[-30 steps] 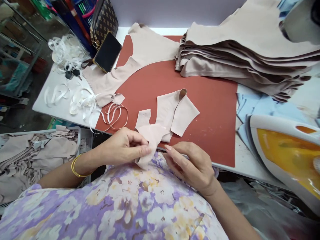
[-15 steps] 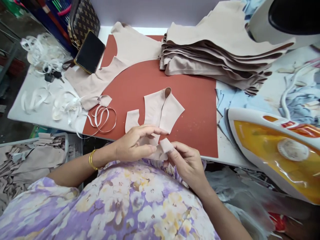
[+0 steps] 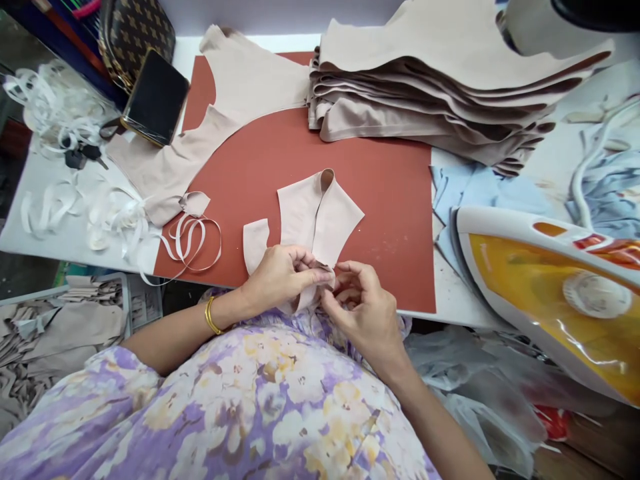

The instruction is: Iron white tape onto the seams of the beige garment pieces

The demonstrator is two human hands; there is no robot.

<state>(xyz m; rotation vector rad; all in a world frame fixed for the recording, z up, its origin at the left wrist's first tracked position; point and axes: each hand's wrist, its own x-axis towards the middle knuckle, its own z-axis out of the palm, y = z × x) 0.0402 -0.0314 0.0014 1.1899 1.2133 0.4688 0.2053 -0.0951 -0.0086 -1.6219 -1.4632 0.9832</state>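
A beige fabric piece (image 3: 327, 217) lies folded over on the red-brown board (image 3: 395, 260), its near end lifted at the front edge. My left hand (image 3: 285, 277) pinches that near end between thumb and fingers. Close on its right, my right hand (image 3: 363, 310) has thumb and fingertips at the same bit of cloth, curled around its edge; the exact grip is partly hidden. A smaller beige fabric scrap (image 3: 255, 241) lies just beyond my left hand.
A thick stack of beige cut fabric (image 3: 425, 100) stands at the back right. An orange and white iron (image 3: 555, 293) is at the right. A phone (image 3: 156, 99), white ribbon (image 3: 193, 243) and a patterned bag (image 3: 137, 40) lie left. A bin of fabric pieces (image 3: 75, 327) stands below left.
My left hand has gone from flat, extended fingers to a pinch on the cloth. The right hand has moved slightly, and its held-up flap of cloth is now lower between both hands.
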